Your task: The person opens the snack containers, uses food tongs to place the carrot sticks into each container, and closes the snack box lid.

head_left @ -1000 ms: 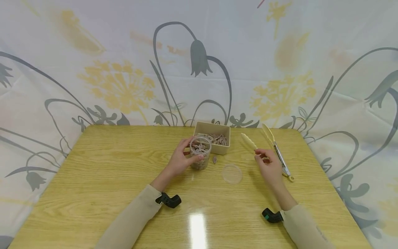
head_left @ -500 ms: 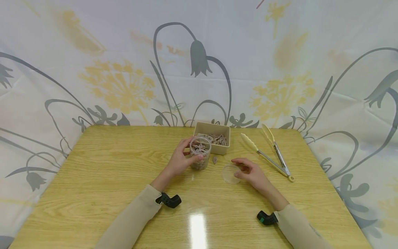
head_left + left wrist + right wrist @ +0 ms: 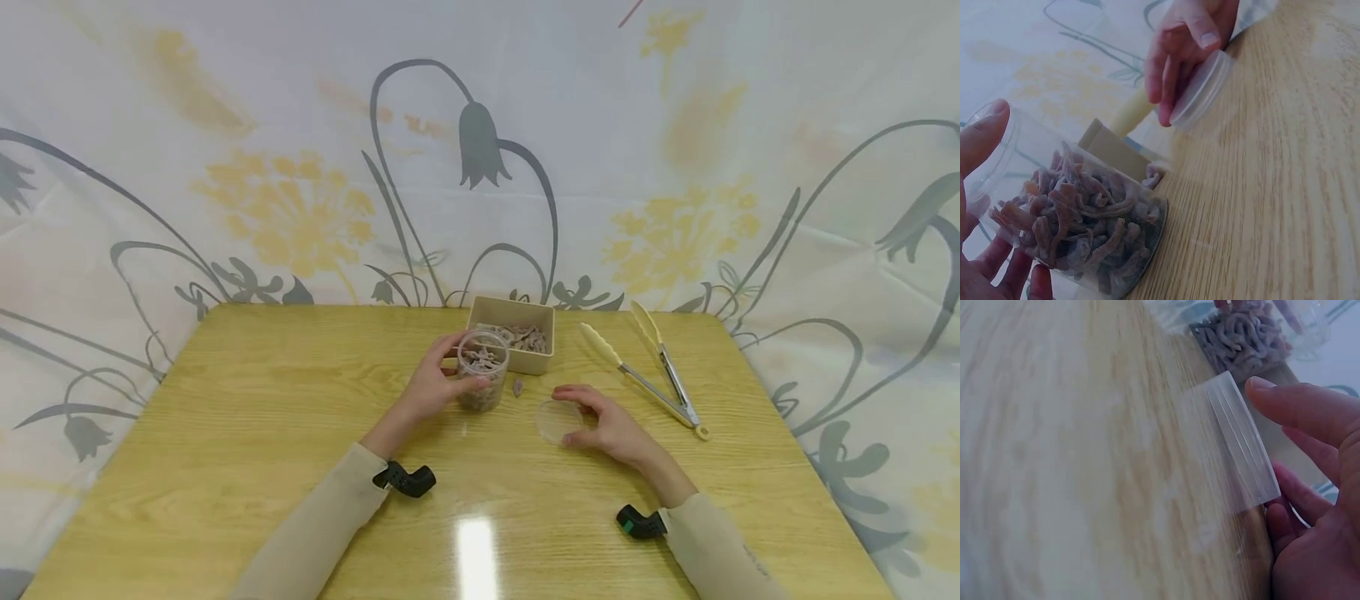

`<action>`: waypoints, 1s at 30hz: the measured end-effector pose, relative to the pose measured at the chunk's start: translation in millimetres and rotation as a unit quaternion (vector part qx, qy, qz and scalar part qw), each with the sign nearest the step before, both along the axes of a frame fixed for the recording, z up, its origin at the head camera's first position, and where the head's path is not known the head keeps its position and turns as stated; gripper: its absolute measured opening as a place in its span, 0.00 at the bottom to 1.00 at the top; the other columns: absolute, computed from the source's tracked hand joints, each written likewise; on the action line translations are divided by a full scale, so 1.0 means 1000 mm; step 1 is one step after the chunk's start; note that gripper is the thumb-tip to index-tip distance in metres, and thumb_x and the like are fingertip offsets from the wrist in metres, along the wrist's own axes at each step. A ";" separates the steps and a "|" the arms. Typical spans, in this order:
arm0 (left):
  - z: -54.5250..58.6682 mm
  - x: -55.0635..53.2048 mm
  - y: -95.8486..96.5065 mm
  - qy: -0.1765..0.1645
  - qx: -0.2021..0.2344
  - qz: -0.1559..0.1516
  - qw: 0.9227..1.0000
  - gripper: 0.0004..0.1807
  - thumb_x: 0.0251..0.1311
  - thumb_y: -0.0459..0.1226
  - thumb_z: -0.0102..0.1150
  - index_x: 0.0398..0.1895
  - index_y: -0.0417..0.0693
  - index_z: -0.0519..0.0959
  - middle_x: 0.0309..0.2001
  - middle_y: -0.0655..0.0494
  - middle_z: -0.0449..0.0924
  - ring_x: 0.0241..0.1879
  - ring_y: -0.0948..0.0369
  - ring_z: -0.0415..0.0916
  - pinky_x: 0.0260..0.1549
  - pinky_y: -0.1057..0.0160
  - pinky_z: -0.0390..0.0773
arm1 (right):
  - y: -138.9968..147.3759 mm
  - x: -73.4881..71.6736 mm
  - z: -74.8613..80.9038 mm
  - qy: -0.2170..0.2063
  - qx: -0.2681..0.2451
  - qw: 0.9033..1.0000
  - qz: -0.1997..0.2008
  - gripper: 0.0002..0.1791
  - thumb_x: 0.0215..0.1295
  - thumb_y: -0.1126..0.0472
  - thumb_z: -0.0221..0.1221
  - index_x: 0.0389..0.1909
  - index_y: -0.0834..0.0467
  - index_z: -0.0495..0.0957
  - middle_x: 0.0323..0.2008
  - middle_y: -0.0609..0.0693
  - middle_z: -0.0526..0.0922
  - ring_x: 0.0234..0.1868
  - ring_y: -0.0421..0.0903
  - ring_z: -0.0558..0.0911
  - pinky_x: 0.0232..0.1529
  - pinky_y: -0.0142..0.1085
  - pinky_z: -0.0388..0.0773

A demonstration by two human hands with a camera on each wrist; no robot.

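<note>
My left hand (image 3: 435, 385) grips the side of a clear plastic jar (image 3: 482, 398), thumb and fingers on opposite sides. The jar stands uncapped on the table. Greyish-brown, wrinkled strips (image 3: 1085, 219) fill much of it in the left wrist view. To its right, a clear round lid (image 3: 553, 422) lies flat on the table. My right hand (image 3: 609, 427) spans the lid, fingers at its far edge and thumb near its close edge. In the right wrist view, a small gap shows between the thumb (image 3: 1272, 390) and the lid; the fingers sit close against its other side.
A beige rectangular box (image 3: 542, 363) with more such strips stands behind the jar. One loose piece (image 3: 517, 387) lies in front of it. Metal tongs with cream-coloured tips (image 3: 652, 387) lie spread at the right. A patterned cloth (image 3: 300, 167) hangs behind the wooden table (image 3: 285, 433).
My right hand has let go of the tongs, which now lie spread on the table, and has moved left to the lid. My left hand stays on the jar.
</note>
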State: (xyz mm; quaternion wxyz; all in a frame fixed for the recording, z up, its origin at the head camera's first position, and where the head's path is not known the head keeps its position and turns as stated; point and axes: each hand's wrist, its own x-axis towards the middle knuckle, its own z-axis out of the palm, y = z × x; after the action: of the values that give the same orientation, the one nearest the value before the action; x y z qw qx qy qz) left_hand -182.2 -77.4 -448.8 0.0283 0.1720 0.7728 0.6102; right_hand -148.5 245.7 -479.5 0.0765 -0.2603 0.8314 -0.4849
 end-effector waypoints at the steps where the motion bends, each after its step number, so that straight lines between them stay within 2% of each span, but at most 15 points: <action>1: 0.000 0.000 -0.001 -0.003 0.001 -0.001 1.000 0.43 0.55 0.35 0.74 0.74 0.47 0.64 0.65 0.45 0.66 0.60 0.50 0.67 0.55 0.48 0.74 | 0.000 0.000 0.000 -0.002 0.000 1.000 0.001 0.34 0.53 0.64 0.73 0.63 0.61 0.75 0.66 0.59 0.71 0.65 0.55 0.68 0.59 0.34 0.68; 8: -0.002 0.000 -0.004 -0.006 0.002 -0.013 1.000 0.46 0.52 0.31 0.75 0.74 0.45 0.63 0.65 0.42 0.66 0.60 0.47 0.67 0.55 0.47 0.75 | 0.001 0.000 0.000 -0.013 0.000 1.000 0.007 0.34 0.54 0.65 0.73 0.64 0.61 0.75 0.67 0.59 0.70 0.67 0.58 0.66 0.60 0.33 0.68; 14: -0.002 0.002 -0.005 -0.019 0.001 -0.019 1.000 0.50 0.49 0.31 0.78 0.75 0.45 0.61 0.61 0.40 0.67 0.51 0.47 0.75 0.48 0.53 0.79 | -0.001 0.000 0.001 -0.014 -0.002 1.000 0.006 0.34 0.55 0.64 0.73 0.64 0.61 0.75 0.67 0.59 0.71 0.67 0.60 0.66 0.61 0.32 0.67; 20: -0.007 0.002 -0.002 -0.016 -0.011 -0.005 1.000 0.49 0.47 0.32 0.79 0.74 0.44 0.62 0.61 0.44 0.68 0.53 0.50 0.72 0.51 0.53 0.77 | -0.001 -0.001 0.002 -0.023 -0.012 1.000 0.010 0.34 0.55 0.65 0.73 0.64 0.63 0.75 0.67 0.60 0.70 0.67 0.60 0.66 0.60 0.31 0.67; 25: -0.008 0.002 0.000 -0.022 -0.009 -0.001 1.000 0.48 0.48 0.32 0.78 0.73 0.46 0.64 0.62 0.46 0.66 0.56 0.50 0.71 0.53 0.51 0.75 | 0.001 -0.001 0.002 -0.019 -0.017 0.999 0.018 0.33 0.53 0.66 0.73 0.62 0.64 0.76 0.67 0.61 0.70 0.67 0.55 0.66 0.60 0.30 0.66; 30: -0.008 0.002 0.000 -0.018 -0.005 -0.005 1.000 0.46 0.49 0.32 0.78 0.73 0.47 0.65 0.63 0.45 0.66 0.53 0.49 0.73 0.53 0.49 0.75 | 0.003 -0.001 0.001 -0.010 -0.018 0.999 0.033 0.32 0.53 0.67 0.73 0.61 0.64 0.77 0.67 0.61 0.71 0.67 0.47 0.67 0.61 0.28 0.65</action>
State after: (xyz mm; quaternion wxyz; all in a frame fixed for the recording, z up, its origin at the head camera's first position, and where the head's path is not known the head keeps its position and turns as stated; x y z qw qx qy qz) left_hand -179.9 -77.4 -457.0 0.0461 0.1647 0.7741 0.6095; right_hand -149.9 248.9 -478.5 0.0965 -0.2844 0.8126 -0.4996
